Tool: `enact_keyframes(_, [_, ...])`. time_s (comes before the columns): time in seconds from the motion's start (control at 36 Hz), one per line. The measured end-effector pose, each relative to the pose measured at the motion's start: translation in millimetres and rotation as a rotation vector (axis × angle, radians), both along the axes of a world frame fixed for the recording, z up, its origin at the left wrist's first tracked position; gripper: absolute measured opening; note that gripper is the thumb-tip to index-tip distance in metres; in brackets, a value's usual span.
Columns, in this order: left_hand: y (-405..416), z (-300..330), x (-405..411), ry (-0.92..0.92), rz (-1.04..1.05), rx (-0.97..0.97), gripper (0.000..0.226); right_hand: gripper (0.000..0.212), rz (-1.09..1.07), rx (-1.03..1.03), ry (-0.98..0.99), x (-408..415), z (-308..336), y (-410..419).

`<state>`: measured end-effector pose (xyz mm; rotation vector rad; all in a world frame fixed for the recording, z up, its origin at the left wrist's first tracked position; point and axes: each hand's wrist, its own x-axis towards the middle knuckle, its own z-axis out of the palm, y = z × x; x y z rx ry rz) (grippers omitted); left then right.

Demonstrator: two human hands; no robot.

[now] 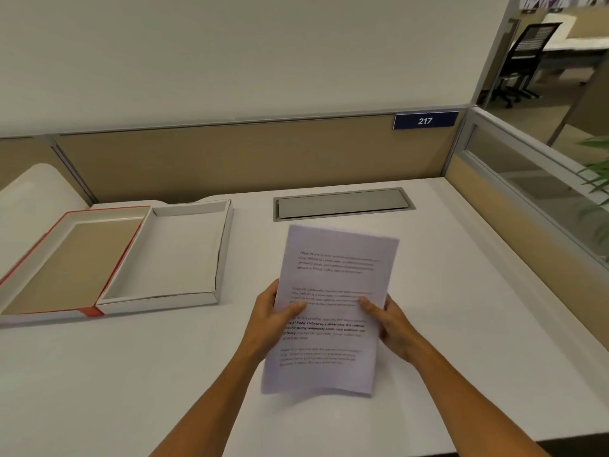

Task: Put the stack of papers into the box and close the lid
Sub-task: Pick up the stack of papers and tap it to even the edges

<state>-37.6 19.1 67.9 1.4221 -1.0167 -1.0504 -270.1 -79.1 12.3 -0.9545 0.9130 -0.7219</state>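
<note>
A stack of printed papers [333, 282] hangs above the white desk, a little right of centre. My left hand [268, 319] grips its left edge, thumb on top. On the opposite edge my right hand [390, 323] holds it the same way. The shallow white box [221, 255] lies open to the left of the papers, its inside bare. Its lid [39, 249], red-edged with a tan inner face, lies flat open further left, joined to the box along a hinge.
A grey cable hatch [342, 202] is set into the desk [461, 324] behind the papers. Tan partition walls close the back and right sides, with a blue sign [425, 120] reading 217. An office chair [524, 57] stands beyond the partition.
</note>
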Motion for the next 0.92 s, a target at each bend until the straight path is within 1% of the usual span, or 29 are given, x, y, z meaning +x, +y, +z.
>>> enact_keyframes(0.03, [2,2,0,0.013,0.002,-0.019,0.035,0.070,0.012,-0.012,-0.033,-1,7,2])
enact_keyframes(0.08, [5,4,1,0.042,0.026,-0.048,0.039,0.083,-0.008,-0.049,-0.032,0,24,7])
enact_keyframes(0.14, [7,2,1,0.055,0.075,-0.067,0.040,0.085,-0.074,-0.107,-0.002,4,37,15])
enact_keyframes(0.17, [8,0,-1,0.051,0.106,-0.069,0.041,0.079,-0.103,-0.143,0.016,6,42,19])
enact_keyframes(0.25, [8,-7,-4,0.026,0.179,-0.080,0.041,0.039,-0.159,-0.227,0.061,17,51,31])
enact_keyframes(0.28, [8,-9,-5,0.016,0.198,-0.093,0.043,0.029,-0.171,-0.247,0.074,21,52,35])
enact_keyframes(0.33, [7,-12,-7,-0.018,0.220,-0.135,0.050,0.017,-0.198,-0.270,0.083,28,53,42])
enact_keyframes(0.39, [8,-13,-9,-0.046,0.239,-0.164,0.058,0.013,-0.228,-0.276,0.076,32,53,46])
enact_keyframes(0.53, [10,-19,-7,-0.099,0.235,-0.143,0.060,0.013,-0.241,-0.260,0.100,36,48,54])
enact_keyframes(0.61, [11,-20,-5,-0.087,0.235,-0.114,0.065,0.019,-0.205,-0.275,0.125,35,46,56])
enact_keyframes(0.72, [12,-18,2,-0.094,0.225,-0.099,0.068,0.020,-0.170,-0.318,0.146,28,49,55])
enact_keyframes(0.81, [12,-11,8,-0.089,0.243,-0.113,0.067,0.028,-0.172,-0.361,0.138,24,56,52])
enact_keyframes(0.92, [13,-3,8,-0.085,0.258,-0.146,0.065,0.040,-0.227,-0.391,0.138,27,59,54])
